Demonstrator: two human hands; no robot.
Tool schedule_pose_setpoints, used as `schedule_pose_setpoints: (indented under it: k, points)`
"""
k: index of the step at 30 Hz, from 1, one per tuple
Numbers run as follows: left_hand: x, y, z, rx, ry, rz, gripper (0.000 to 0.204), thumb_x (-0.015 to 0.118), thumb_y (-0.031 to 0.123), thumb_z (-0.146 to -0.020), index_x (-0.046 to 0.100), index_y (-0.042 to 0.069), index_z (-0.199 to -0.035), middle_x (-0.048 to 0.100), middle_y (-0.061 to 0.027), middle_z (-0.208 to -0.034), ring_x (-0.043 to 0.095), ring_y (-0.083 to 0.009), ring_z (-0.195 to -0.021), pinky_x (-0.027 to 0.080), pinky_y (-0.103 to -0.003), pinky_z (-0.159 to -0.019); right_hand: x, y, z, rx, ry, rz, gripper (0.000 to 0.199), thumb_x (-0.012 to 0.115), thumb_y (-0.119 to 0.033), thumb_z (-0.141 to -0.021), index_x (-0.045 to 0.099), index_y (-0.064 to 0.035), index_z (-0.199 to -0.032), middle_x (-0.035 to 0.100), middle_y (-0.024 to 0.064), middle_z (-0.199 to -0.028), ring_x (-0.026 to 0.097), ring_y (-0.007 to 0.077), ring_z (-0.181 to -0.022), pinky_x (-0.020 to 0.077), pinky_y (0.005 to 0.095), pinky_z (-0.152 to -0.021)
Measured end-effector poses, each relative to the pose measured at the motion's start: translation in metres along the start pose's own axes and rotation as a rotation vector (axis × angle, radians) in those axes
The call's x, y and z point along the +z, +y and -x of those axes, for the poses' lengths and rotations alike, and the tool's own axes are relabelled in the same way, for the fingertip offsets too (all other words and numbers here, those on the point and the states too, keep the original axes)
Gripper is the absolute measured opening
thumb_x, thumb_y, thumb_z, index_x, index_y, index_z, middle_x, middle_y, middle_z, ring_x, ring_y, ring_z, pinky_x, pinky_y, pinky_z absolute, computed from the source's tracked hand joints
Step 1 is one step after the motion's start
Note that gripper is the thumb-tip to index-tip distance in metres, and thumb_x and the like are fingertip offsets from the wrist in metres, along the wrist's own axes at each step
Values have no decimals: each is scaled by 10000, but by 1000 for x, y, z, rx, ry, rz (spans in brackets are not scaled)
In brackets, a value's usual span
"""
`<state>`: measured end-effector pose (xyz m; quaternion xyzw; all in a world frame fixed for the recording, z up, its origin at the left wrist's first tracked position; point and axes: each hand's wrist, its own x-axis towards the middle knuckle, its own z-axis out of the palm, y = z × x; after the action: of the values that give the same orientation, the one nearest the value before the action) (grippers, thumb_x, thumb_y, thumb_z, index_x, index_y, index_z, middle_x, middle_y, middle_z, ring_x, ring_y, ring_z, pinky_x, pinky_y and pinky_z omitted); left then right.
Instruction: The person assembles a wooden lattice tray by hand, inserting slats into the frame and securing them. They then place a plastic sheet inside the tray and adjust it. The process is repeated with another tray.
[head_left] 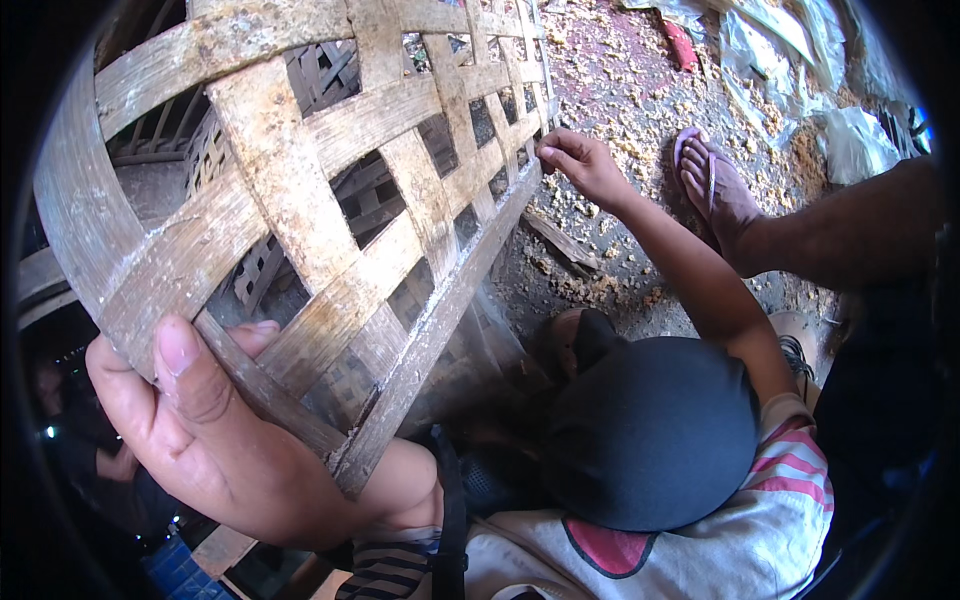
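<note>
A large open-weave bamboo basket (390, 160) tilts across the upper left. Its broad strips are worn and stained, and a narrow wooden slat (440, 320) runs along its lower edge. My left hand (215, 440) grips the near corner, thumb on a strip and fingers curled behind. Farther off, my right hand (585, 170) is closed at the far end of the slat, fingertips against the basket's edge. Whether something small is pinched there, I cannot make out.
More woven bamboo (215, 150) shows behind the basket. Crumbly yellowish litter (620, 90) covers the ground, with clear plastic sheeting (770, 50) at upper right. Another person's foot in a flip-flop (725, 200) stands right of my hand. A rounded black cloth shape (650, 430) lies below my right arm.
</note>
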<state>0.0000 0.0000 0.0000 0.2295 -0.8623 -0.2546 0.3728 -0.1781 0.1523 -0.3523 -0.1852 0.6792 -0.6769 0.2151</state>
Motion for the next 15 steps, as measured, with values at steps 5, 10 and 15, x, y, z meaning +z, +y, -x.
schedule_pose_setpoints:
  k: [5,10,15]
  points:
    - [0,0,-4,30,22,5,347,534,374,-1023,532,66,-1181,615,-34,-718,573,-71,-598,427,-188,-471,9,-19,-4,-13,-65,-152,188,581,-208,-1023,642,-32,-996,583,-10,-791,510,54,-691,429,228,-620]
    - [6,3,-4,-5,-3,103,286,533,328,-1027,542,54,-1109,597,-27,-699,547,-67,-628,423,-192,-613,15,-53,3,26,-244,-270,182,603,-224,-1010,666,-55,-989,598,-13,-682,506,50,-553,390,210,-544]
    - [9,6,-5,0,-21,147,251,537,298,-1027,544,52,-1079,585,-22,-684,524,-56,-614,407,-194,-601,-24,-51,-13,88,2,-20,236,618,-271,-1009,699,-56,-956,631,-18,-721,554,36,-628,435,212,-550]
